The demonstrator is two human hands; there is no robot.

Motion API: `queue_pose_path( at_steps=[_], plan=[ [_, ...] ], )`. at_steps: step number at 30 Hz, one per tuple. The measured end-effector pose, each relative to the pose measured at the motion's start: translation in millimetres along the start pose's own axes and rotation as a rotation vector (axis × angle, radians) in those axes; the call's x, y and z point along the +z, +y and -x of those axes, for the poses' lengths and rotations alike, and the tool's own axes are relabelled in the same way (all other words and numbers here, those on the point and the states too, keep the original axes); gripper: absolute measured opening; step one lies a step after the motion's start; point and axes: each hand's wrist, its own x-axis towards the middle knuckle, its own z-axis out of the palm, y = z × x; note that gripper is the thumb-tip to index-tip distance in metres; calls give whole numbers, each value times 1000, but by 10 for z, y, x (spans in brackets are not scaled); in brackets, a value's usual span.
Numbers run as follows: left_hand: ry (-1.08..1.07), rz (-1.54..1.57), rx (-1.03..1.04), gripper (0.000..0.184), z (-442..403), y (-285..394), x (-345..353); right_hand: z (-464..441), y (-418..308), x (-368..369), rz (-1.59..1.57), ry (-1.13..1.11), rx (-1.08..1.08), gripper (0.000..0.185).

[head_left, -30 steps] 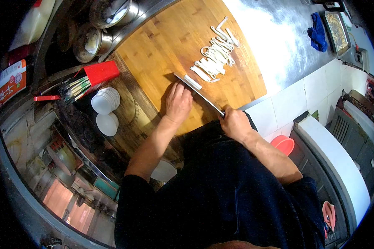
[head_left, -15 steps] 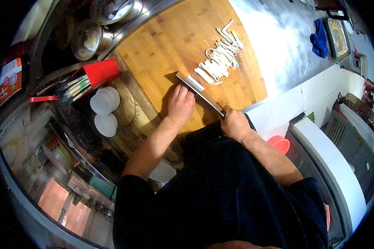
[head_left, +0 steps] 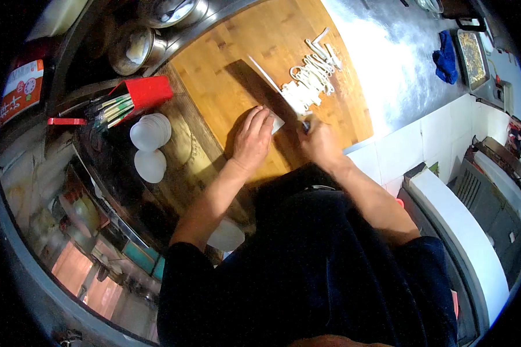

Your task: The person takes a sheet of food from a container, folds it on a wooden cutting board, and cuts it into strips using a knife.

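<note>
My right hand [head_left: 319,140] is wrapped round the handle of a cleaver [head_left: 266,73], whose blade stands over the wooden board [head_left: 214,63] beside a row of pale cut strips [head_left: 309,75]. My left hand [head_left: 252,137] rests on the board with its fingers together, pressed on a small white piece [head_left: 277,123] that shows at the fingertips. The cleaver is clear of the left fingers, farther up and to the right of them.
Left of the board are a red container [head_left: 149,92] with brushes or sticks, stacked white bowls [head_left: 150,132] and metal pots [head_left: 138,49]. A steel surface [head_left: 388,63] with a blue cloth [head_left: 445,56] and a tray [head_left: 472,59] lies to the right.
My right hand has moved the cleaver up and away from my left hand, toward the cut strips. The white piece that lay beyond the blade now shows at my left fingertips.
</note>
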Motion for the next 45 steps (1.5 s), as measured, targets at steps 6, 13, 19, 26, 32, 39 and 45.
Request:
queue_pose_path(
  at_steps=[6,13,19,26,32,39,45],
  plan=[
    [-96,-24,-36,14,89,-40,35,439,76,-167,108,-159,11,24],
    [-68,-33,-9,10,76,-19,56,634,80,-194,124,-243,78,21],
    [-103,-50,-26,10,87,-29,66,627,81,-189,132,-284,81,22],
    [-64,-46,-15,10,57,-22,52,545,95,-123,161,-321,113,19],
    [-41,-53,3,10,97,-92,128,495,79,-33,182,-349,180,23],
    [-48,-64,1,11,127,-86,140,-23,-297,58,205,-358,102,29],
    [-108,-84,-38,8,124,-51,133,-116,-335,25,167,-259,18,27]
  ],
)
